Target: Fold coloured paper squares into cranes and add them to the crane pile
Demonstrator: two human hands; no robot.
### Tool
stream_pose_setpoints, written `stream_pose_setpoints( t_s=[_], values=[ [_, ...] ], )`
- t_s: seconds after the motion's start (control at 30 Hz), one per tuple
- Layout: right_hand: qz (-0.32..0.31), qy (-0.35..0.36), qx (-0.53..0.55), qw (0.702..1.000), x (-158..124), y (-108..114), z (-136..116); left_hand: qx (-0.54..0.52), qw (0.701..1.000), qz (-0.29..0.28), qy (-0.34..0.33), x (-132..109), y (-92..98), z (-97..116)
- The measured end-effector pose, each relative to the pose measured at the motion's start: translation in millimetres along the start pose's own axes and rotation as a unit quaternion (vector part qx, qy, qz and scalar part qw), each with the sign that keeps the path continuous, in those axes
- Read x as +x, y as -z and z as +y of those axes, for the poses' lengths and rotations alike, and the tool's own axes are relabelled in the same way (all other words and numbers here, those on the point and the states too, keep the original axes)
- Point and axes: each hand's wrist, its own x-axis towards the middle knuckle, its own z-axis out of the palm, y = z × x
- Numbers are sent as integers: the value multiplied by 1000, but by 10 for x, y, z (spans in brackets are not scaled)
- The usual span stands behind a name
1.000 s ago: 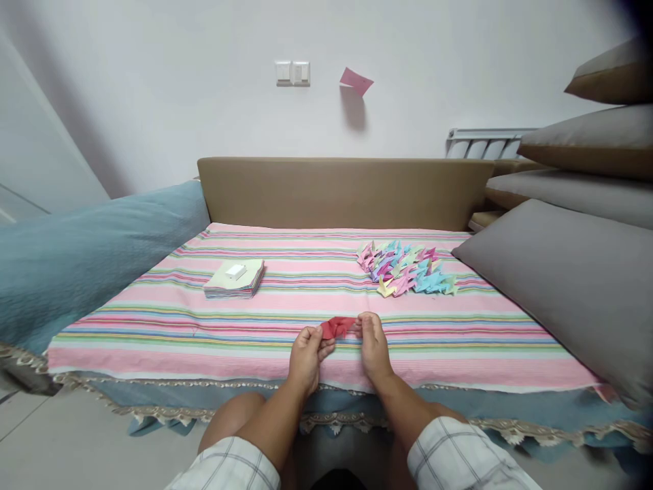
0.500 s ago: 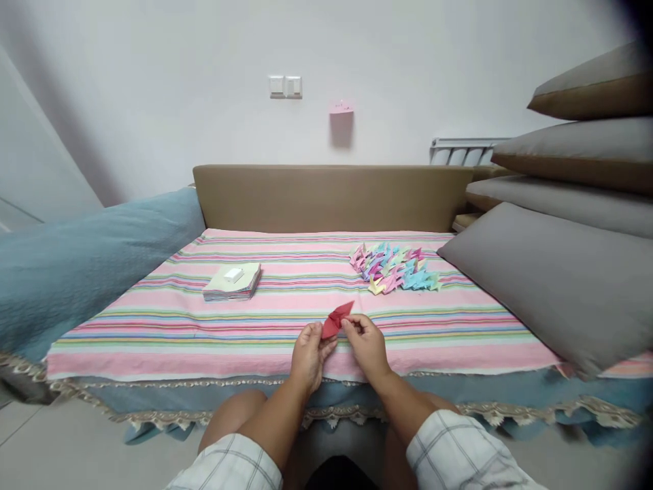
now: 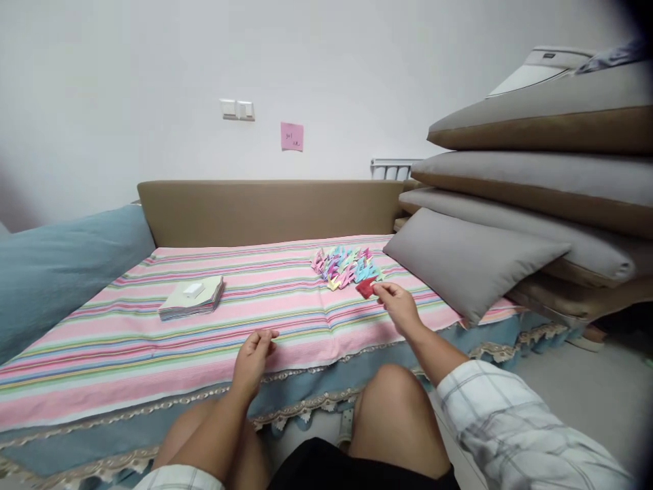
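Observation:
Between the thumb and fingers of my right hand [image 3: 400,307] is a red origami crane [image 3: 365,288], pinched at its near edge. It hangs over the front right of a heap of pastel origami cranes [image 3: 344,267] in pink, blue, yellow and purple. Away to the left, my left hand [image 3: 254,357] hovers above the front of the striped cloth [image 3: 300,313], its fingers curled together with nothing seen in them. A stack of square paper [image 3: 191,299] lies left of centre, with a small white block [image 3: 193,290] on top.
Grey cushions [image 3: 459,255] are piled along the right side of the sofa. A brown backrest [image 3: 270,214] runs along the wall, and a blue armrest [image 3: 71,262] stands at the left. A pink note [image 3: 292,137] is stuck to the wall.
My left hand has let go of the red crane. My right hand has carried it right and forward to the heap. The view has swung to the right.

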Motion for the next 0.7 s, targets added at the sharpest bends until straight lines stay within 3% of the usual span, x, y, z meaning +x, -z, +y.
stream_pose_setpoints(
  t_s=[0.13,0.27,0.43,0.57,0.7],
  values=[
    [53,-4,-45,998,369,422,57,76,996,-17,-42,85,79,127],
    [92,-18,-75,993,771,645,133,245,963,-47,-105,241,209,102],
    [108,-33,-113,987,1252,700,336,397,906,-65,-130,541,284,-132],
    [123,-39,-158,979,1658,710,602,502,854,-68,-116,710,168,-240],
    [143,-43,-194,970,2063,695,926,568,812,-36,-129,710,74,-295]
  ],
)
